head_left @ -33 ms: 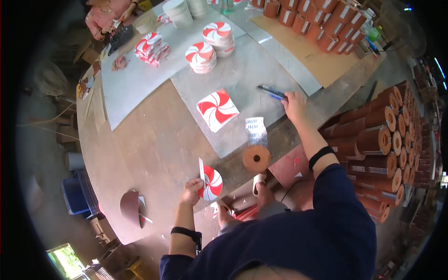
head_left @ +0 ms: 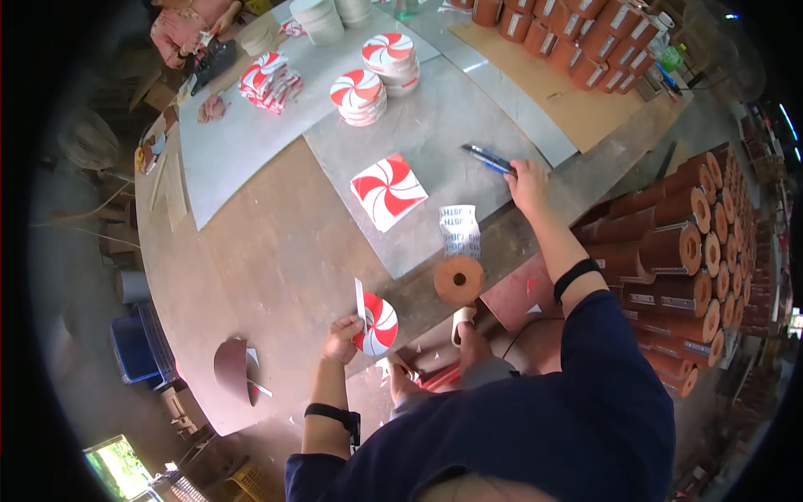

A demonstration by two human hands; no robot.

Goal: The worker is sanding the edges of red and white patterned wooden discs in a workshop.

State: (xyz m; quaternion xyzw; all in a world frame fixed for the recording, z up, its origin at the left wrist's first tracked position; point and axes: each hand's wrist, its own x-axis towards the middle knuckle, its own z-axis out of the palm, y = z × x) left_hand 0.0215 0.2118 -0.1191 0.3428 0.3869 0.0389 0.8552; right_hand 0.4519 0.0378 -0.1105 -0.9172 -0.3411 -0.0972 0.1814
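My left hand (head_left: 342, 337) is closed on the edge of a round red-and-white swirl disc (head_left: 381, 325), near the table's front edge. A narrow white strip (head_left: 360, 299) stands up from beside its fingers. Out on the grey sheet, my right hand (head_left: 529, 186) has its fingers closed round the near end of a slim black-and-blue tool (head_left: 487, 157), which looks like a utility knife. Between the hands lies a stack of square swirl-printed sheets (head_left: 389, 192). A brown roll (head_left: 459, 279) with a printed white strip (head_left: 459, 229) trailing from it sits at the table edge.
Piles of cut swirl discs (head_left: 358, 96) and red-white offcuts (head_left: 269, 82) stand farther back. Brown cylinders (head_left: 577, 38) fill the far right; more brown rolls (head_left: 669, 251) are stacked at right. A co-worker in pink (head_left: 181, 33) works at far left. A curved brown piece (head_left: 232, 371) lies at near left.
The scene has shifted very slightly upward in the picture. Both hands keep the same holds, and nothing on the table has visibly moved.
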